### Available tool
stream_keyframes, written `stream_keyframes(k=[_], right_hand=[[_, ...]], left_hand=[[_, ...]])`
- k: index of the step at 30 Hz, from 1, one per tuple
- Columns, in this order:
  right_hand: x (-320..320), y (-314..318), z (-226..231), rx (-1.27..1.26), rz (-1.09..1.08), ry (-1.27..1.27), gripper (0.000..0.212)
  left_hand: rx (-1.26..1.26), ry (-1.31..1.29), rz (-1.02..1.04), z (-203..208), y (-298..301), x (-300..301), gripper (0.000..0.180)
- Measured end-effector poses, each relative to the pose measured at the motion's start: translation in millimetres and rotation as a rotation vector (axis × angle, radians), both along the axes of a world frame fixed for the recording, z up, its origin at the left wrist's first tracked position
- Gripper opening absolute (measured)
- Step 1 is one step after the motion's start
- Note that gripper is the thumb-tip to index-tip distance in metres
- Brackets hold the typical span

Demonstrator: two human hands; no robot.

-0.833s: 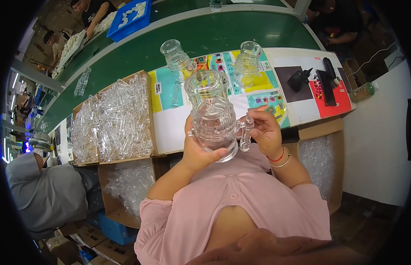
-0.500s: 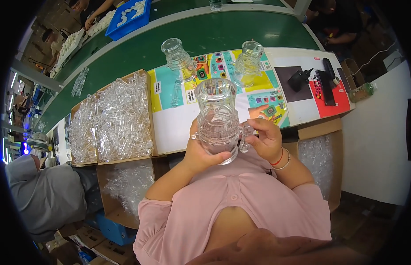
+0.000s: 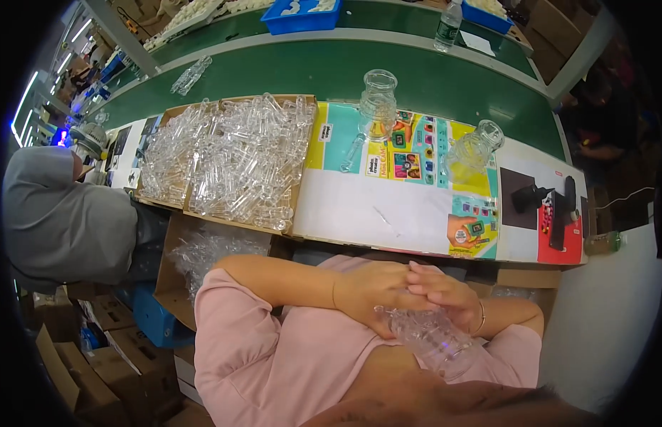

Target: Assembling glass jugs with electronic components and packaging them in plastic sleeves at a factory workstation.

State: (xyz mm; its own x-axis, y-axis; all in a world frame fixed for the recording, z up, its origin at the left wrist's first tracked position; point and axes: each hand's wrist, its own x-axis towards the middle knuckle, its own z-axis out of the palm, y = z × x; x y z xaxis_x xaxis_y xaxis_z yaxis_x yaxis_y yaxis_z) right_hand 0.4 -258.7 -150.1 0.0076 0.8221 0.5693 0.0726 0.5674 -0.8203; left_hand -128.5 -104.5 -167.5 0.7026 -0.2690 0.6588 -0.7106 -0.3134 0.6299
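Observation:
Close against my body I hold a clear, ribbed, mug-like vessel (image 3: 441, 345), tilted with its wide end toward the lower right. My left hand (image 3: 373, 292) reaches across and closes around its upper end. Over it lies my right hand (image 3: 450, 293), its fingers overlapping the left ones and its palm against the vessel. What the covered fingers do is hidden. On the printed board stand two similar clear vessels, one (image 3: 378, 107) toward the middle and one (image 3: 474, 146) to its right. A slim clear part (image 3: 352, 153) lies beside the middle vessel.
Left of the board (image 3: 345, 206), a shallow cardboard box (image 3: 302, 171) is heaped with clear tube-like parts. A black device (image 3: 556, 220) lies at the right. Farther back are a water bottle (image 3: 448, 27) and a blue tray (image 3: 300, 18). A person in grey (image 3: 67, 213) sits at left.
The vessel has come down from upright above the board's edge to tilted against my body. My right hand has left the handle and now overlaps my left. The view has shifted.

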Motion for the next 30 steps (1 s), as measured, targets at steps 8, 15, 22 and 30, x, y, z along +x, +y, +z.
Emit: stream_keyframes(k=[8,15,22,30], right_hand=[[31.0,83.3,5.7,0.180,-0.700,0.021,0.054],[-6.6,89.9,-42.2,-0.031,-0.596,-0.380,0.083],[-14.2,111.4,-40.2,-0.592,0.436,0.349,0.056],[44.1,209.7,-67.9,-0.025,-0.465,-1.160,0.043]], left_hand=[[-0.260,0.276,0.514,-8.2,14.7,-0.9,0.081],[-0.399,0.150,0.547,-62.1,49.0,-30.0,0.096],[-1.310,0.454,0.434,-47.1,59.0,-64.3,0.105],[-1.382,0.296,0.590,-36.0,70.8,-88.4,0.095]])
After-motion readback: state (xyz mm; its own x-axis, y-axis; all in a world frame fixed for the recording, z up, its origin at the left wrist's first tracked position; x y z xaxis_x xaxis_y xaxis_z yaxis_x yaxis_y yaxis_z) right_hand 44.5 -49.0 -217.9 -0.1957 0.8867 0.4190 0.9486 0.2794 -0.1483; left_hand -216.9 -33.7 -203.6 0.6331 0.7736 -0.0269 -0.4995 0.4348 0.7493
